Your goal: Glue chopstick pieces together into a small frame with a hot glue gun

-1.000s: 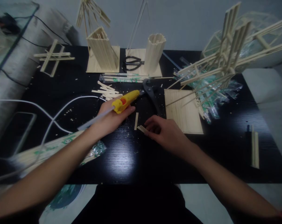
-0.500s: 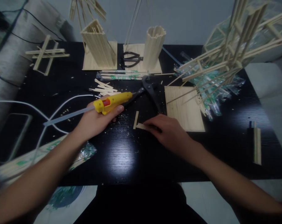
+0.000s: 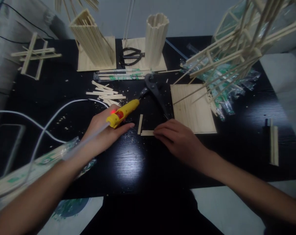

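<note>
A yellow glue gun (image 3: 124, 112) rests in my left hand (image 3: 102, 127), its nozzle pointing away to the upper right and a glue stick (image 3: 89, 138) trailing from its rear. A red light glows near its back end. My right hand (image 3: 176, 135) pinches the right end of a few short wooden sticks (image 3: 147, 133) lying flat on the black table (image 3: 157, 163). Left of them, almost at a right angle, lies another short pair of sticks (image 3: 140, 124). Beyond the hands lie dark-handled pliers (image 3: 156, 91), and a heap of cut sticks (image 3: 107, 93) is behind the glue gun.
Two stick-built towers, one angular (image 3: 92, 40) and one rounded (image 3: 156, 40), stand on wooden bases at the back. Black scissors (image 3: 132, 56) lie between them. A wooden board (image 3: 193, 107) and large stick frame (image 3: 236, 55) occupy the right. A white cable (image 3: 72, 102) loops on the left.
The glue gun has turned and its rear has dropped toward me, with my left thumb now stretched out. The sticks at my right hand have straightened beside the other pair. The view has shifted slightly.
</note>
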{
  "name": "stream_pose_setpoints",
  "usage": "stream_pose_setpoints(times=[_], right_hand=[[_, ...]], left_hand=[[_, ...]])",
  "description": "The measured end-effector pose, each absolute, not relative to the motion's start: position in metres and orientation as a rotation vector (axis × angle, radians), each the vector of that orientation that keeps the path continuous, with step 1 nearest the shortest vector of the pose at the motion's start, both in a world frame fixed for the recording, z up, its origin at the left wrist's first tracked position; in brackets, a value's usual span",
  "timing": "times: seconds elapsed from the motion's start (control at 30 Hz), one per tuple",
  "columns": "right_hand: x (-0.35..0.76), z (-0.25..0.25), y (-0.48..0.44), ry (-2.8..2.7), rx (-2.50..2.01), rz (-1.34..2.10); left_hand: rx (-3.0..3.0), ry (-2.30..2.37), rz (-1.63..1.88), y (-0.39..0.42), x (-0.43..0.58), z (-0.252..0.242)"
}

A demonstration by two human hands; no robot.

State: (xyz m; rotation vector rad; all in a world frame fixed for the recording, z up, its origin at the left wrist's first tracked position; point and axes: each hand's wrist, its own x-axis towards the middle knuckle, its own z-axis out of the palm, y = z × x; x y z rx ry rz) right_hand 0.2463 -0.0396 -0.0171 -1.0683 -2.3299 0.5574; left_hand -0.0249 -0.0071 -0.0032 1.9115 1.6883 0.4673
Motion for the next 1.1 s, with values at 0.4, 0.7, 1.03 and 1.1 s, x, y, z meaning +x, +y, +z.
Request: stream_pose_setpoints(times=[0.4,0.7,1.03,1.1], right_hand=[[0.248,-0.022,-0.043,-2.218,-1.004,0.649],[0.247,-0.026,-0.043,-2.222,-0.989,0.667],[0.248,-0.028,-0.043,-2.207,-0.966,0.659],[0.248,-0.028,-0.043,-2.206,-0.965,0.659]], left_hand=[[2.063,1.635,0.448,-0.009,-0.008,-0.003],[2.144,1.508,0.405,-0.008,-0.021,0.000],[2.239,1.490,0.339,-0.008,-0.019,-0.004],[2.239,1.482,0.342,-0.008,-0.019,-0.004]])
